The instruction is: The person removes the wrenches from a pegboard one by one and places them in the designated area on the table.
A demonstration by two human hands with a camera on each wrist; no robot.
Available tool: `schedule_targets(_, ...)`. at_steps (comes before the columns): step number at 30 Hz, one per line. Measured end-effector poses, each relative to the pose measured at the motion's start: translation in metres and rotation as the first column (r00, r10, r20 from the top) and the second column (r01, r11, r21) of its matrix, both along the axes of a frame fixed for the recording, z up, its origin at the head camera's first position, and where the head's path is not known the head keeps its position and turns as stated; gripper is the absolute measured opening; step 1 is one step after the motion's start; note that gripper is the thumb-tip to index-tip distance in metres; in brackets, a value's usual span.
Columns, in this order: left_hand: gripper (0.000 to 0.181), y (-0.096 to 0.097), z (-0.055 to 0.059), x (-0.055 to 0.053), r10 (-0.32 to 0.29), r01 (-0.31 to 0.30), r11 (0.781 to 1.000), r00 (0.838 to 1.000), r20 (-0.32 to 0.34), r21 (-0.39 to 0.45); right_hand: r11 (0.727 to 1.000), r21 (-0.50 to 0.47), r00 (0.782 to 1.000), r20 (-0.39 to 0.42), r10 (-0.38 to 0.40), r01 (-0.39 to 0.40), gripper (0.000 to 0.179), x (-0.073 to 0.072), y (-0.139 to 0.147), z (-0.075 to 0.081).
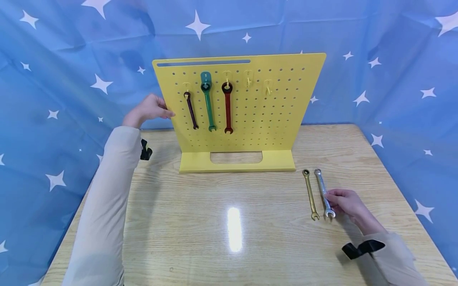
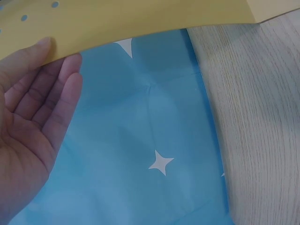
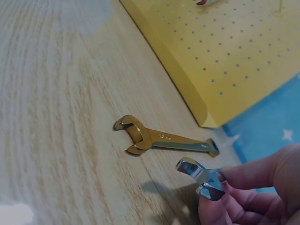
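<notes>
My left hand pinches the left edge of a yellow pegboard, the thumb on its front and the fingers behind, as the left wrist view shows. At the table's right, my right hand pinches a silver combination wrench by its shaft near the open end. In the right wrist view, the silver wrench's open jaw points towards the camera. A gold wrench lies on the table just left of it. On the pegboard hang a dark purple wrench, a green wrench and a red wrench.
Two yellow hooks, one upper and one lower, carry nothing to the right of the red wrench. The pegboard's base stands on the wooden table. A blue cloth with white stars hangs behind and at the sides.
</notes>
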State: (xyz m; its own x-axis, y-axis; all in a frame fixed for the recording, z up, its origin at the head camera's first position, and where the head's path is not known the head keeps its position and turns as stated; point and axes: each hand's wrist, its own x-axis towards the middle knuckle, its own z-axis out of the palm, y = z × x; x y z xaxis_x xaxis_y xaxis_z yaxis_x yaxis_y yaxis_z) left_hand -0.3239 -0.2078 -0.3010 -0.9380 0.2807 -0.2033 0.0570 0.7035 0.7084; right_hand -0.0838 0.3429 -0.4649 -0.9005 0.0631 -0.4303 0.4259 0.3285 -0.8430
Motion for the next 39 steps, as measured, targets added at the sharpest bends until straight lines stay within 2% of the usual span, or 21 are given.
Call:
schedule_targets(16,0.031,0.0011,-0.0002,0.0011,0.002,-0.002,1.0,1.0,-0.014,-0.003,0.985,0.169,0.999,0.009,0.042,-0.043,0.026,-0.0048,-0.0056,0.0007)
schedule_targets(23,0.032,0.0003,0.0017,0.0006,-0.001,0.001,1.0,1.0,-0.002,-0.005,0.971,0.235,0.998,-0.01,0.058,-0.054,0.025,-0.0053,-0.0069,0.0019)
schedule_targets(29,0.031,0.0001,0.0013,0.0002,-0.003,0.003,1.0,1.0,-0.005,-0.011,0.945,0.319,0.998,0.01,0.067,-0.067,0.022,-0.0068,-0.0061,0.0028)
schedule_targets(39,0.031,0.0003,0.0011,0.0001,-0.006,0.006,1.0,1.0,-0.011,-0.017,0.928,0.361,0.996,0.0,0.094,-0.088,0.02,-0.0072,-0.0093,0.0084)
